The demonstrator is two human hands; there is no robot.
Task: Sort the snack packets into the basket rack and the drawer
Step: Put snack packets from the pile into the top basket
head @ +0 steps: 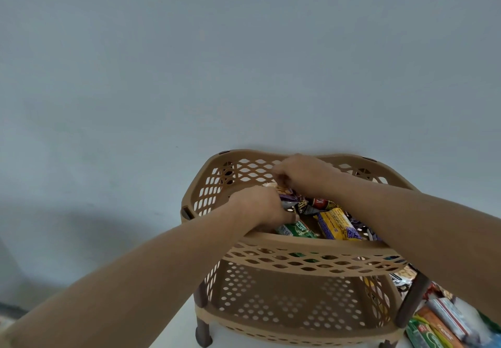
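Basket rack point(298, 242): tan latticed plastic on dark legs, against a grey wall point(217, 63).
Snack packets point(320, 212): heaped in the rack's top tier, among them a yellow packet point(336, 224) and a green packet point(295, 229).
Left hand point(257, 206): inside the top tier, fingers curled round a purple packet point(288, 202).
Right hand point(303, 175): just behind the left, fingers bent, pinching a pale packet point(271, 186).
Lower tier point(271, 293): contents cannot be told.
Loose packets point(444, 318): beside the rack's right leg.
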